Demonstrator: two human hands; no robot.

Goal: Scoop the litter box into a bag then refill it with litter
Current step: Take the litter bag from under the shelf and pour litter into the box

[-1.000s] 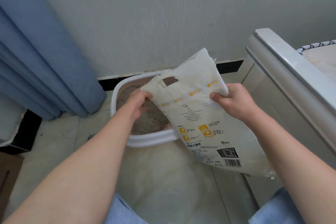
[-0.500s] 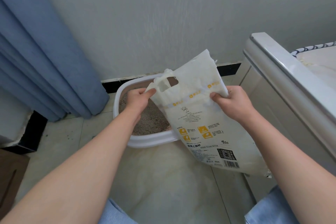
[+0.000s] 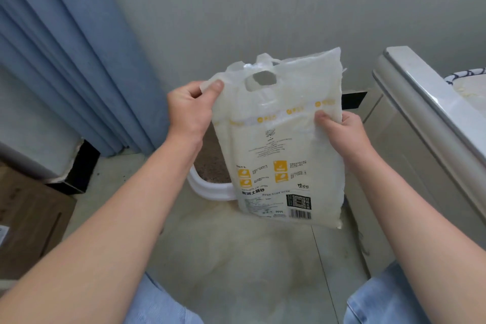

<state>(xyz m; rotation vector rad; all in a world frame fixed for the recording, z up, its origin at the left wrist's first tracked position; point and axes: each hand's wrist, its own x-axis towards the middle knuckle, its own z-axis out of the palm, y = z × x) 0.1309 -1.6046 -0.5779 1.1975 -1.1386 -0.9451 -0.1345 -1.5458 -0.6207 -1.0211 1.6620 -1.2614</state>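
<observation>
Head view: litter bag (image 3: 284,155) is held up off the floor, upright, print side toward the camera, handle cut-out (image 3: 261,80) at top, barcode (image 3: 299,214) at btm right. It hangs in front of the litter box (image 3: 210,189) and hides the box's right part.

Left hand (image 3: 189,110) pinches the bag's top-left corner, thumb on the front face, fingers curled behind the plastic. Right hand (image 3: 339,134) grips the bag's right edge just under the strip w/ yellow dots, thumb pressed on the front, other fingers behind and out of sight. Both hands are clenched on the bag.

The litter box sits on the floor by the wall (image 3: 263,8); only its white near-left rim and a patch of grey-brown litter (image 3: 210,166) show, btwn the left forearm and the bag. A pale fluffy rug (image 3: 236,258) lies just in front of the box, under the bag.

Blue curtain (image 3: 65,47) hangs at left, its hem near the box. White cabinet (image 3: 420,118) stands at right, close to the bag's right edge. Brown carton (image 3: 26,218) sits at far left. Knees in light jeans (image 3: 381,297) show at the btm edge.
</observation>
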